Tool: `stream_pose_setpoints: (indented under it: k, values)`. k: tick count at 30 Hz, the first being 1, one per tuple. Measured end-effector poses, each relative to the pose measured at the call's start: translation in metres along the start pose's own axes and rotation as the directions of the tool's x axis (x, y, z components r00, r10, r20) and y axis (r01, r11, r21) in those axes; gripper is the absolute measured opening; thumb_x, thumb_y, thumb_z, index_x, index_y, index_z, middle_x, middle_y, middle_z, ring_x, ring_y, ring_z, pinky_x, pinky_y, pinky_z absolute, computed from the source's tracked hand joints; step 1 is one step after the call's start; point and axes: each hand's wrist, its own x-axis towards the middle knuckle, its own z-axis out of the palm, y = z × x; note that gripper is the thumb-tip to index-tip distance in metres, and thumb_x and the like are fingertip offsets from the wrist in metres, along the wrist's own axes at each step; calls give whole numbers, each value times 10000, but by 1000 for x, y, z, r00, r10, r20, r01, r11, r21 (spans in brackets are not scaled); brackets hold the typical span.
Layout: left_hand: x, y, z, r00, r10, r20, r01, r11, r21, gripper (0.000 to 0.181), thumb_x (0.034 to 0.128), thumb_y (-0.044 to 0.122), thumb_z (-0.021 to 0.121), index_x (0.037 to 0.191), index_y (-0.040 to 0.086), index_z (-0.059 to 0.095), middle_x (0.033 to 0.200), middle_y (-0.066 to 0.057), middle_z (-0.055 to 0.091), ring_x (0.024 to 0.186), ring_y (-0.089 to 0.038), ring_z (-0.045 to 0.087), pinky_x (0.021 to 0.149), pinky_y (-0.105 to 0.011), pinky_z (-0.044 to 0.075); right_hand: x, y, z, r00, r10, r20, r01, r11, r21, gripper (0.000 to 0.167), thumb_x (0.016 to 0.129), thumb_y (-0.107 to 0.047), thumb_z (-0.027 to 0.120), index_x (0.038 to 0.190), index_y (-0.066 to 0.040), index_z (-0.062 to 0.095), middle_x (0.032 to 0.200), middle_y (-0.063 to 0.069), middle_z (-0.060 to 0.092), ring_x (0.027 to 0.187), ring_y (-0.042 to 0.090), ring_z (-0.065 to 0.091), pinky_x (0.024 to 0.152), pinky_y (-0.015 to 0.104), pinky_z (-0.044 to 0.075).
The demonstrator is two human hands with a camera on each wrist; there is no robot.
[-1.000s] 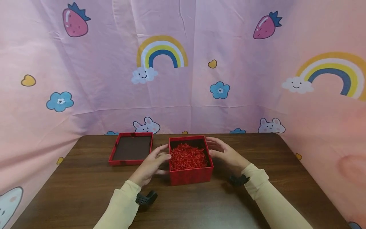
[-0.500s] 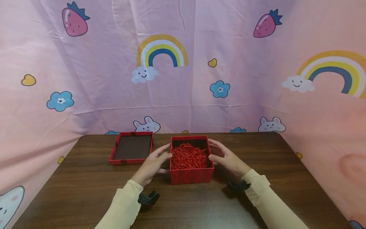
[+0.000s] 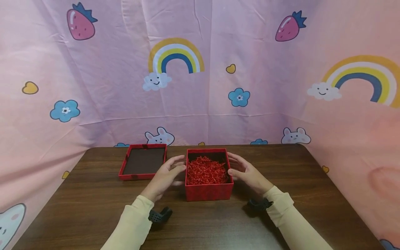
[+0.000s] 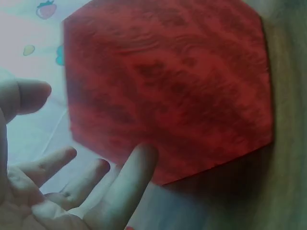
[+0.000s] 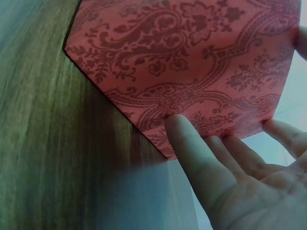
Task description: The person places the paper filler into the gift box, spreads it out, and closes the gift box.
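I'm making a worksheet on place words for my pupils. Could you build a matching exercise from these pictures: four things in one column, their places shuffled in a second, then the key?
Things
1. square red patterned box
2. crinkled red paper shreds
3. shallow square red lid with a dark interior
4. brown wood-grain table

Places
A. underneath both box and lid
B. left of the box in the head view
C. inside the box
D. between the person's bare left hand and right hand

Pairs: 1-D, 2-C, 3-B, 4-A

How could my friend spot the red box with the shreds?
Find the brown table. On it, between the left hand and right hand, stands the red box. Unlike the shallow red tray to its left, it is deep and holds crinkly red shreds.
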Motion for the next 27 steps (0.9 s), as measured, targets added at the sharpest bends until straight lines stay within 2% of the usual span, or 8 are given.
stream_pose_setpoints:
  k: [8,14,16,18,21,22,24,27]
  values:
    - [2,21,-25,998,69,4,-69,990,121,672,1032,351,648,1607,213,329,1571,-207,399,1380,-401,499,932,-514,586,-2,0,-3,1000,-1,0,1,1000,-22,715,1022,-174,651,1632,-124,282,1642,206,332,1469,453,371,999,515,546]
    - [-1,42,-60,993,108,-53,-91,962,258,773,1023,414,649,1647,211,241,1577,-204,392,1381,-393,502,967,-544,561,0,1,-1,1000,-4,8,4,1000,0,718,1023,-180,653,1633,-123,279,1639,219,327,1472,459,360,993,462,555]
    - [-2,46,-78,983,152,-102,-106,927,361,786,1026,431,636,1652,184,230,1574,-228,400,1372,-412,506,987,-557,545,0,1,-1,1000,-13,9,13,1000,1,722,1022,-182,655,1633,-112,277,1635,229,327,1472,459,358,990,456,557]
    - [-3,46,-98,960,223,-166,-117,865,487,782,1028,435,626,1646,145,245,1552,-259,428,1365,-440,505,1029,-604,497,1,2,0,1000,-18,10,18,1000,-2,725,1020,-179,656,1633,-109,276,1634,231,329,1472,455,359,988,452,557]
    - [-4,42,-131,915,302,-267,-66,766,640,770,1030,449,605,1628,90,279,1499,-295,481,1339,-489,508,1045,-664,437,1,4,0,1000,-19,9,19,1000,-10,723,1020,-168,656,1633,-106,277,1632,232,332,1466,452,370,984,431,559]
    - [-5,40,-143,907,304,-292,-34,742,669,777,1029,464,595,1626,79,279,1493,-303,485,1348,-501,493,1047,-681,420,1,5,0,1000,-21,10,21,1000,-13,723,1020,-161,654,1632,-102,275,1632,236,331,1463,456,374,981,426,561]
    - [-8,35,-163,908,268,-322,31,723,690,795,1036,476,564,1631,54,248,1487,-335,470,1334,-529,489,1021,-697,426,1,6,0,1000,-26,13,26,1000,-15,722,1021,-148,650,1632,-94,270,1630,247,326,1458,467,378,982,425,559]
    - [-14,27,-189,929,160,-334,136,691,710,854,1041,531,511,1629,2,186,1477,-381,442,1309,-578,469,984,-719,427,0,6,-1,999,-34,13,34,999,-27,713,1025,-154,642,1632,-96,272,1626,249,330,1453,474,381,981,441,560]
